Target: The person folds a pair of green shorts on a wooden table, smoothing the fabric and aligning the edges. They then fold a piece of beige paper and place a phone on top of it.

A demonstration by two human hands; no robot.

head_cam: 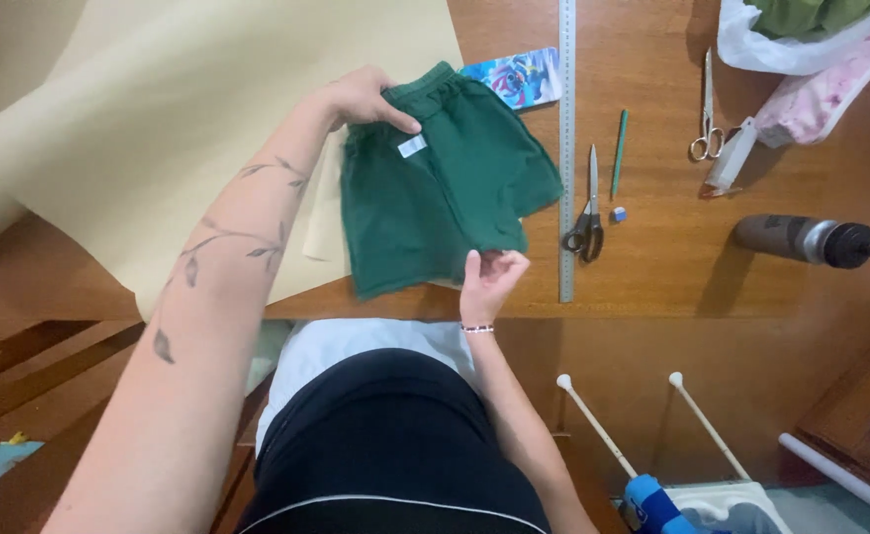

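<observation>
A pair of dark green shorts lies flat on a wooden table, partly over a large sheet of cream paper. A small white label shows near the waistband. My left hand pinches the elastic waistband at the far left corner, thumb on top of the fabric. My right hand grips the near hem of a leg between its fingers at the table's front edge.
A long metal ruler lies right of the shorts. Beside it are black-handled scissors, a green pencil, a small eraser, silver scissors, a dark bottle, plastic bags and a colourful card.
</observation>
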